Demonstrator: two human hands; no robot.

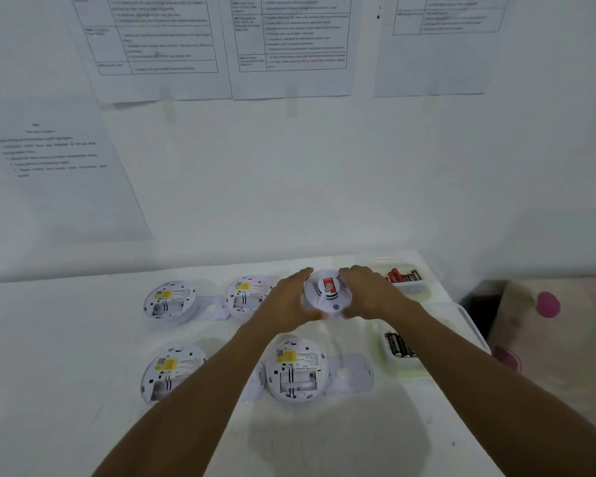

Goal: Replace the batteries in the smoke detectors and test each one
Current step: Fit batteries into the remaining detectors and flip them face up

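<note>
Left hand (289,297) and right hand (365,294) grasp face-up detector (327,295). Four open detectors (170,301) lie back-up, bays seemingly empty. Batteries (405,275) unfitted. Mostly undone.

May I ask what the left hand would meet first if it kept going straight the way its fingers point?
Likely the white wall: the left hand, holding the smoke detector, points past the bare far edge of the table, though depth is unclear.

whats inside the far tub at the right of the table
Red and black batteries lie in the far tub. The right hand, gripping a smoke detector, covers the tub's left end, hiding anything there.
</note>
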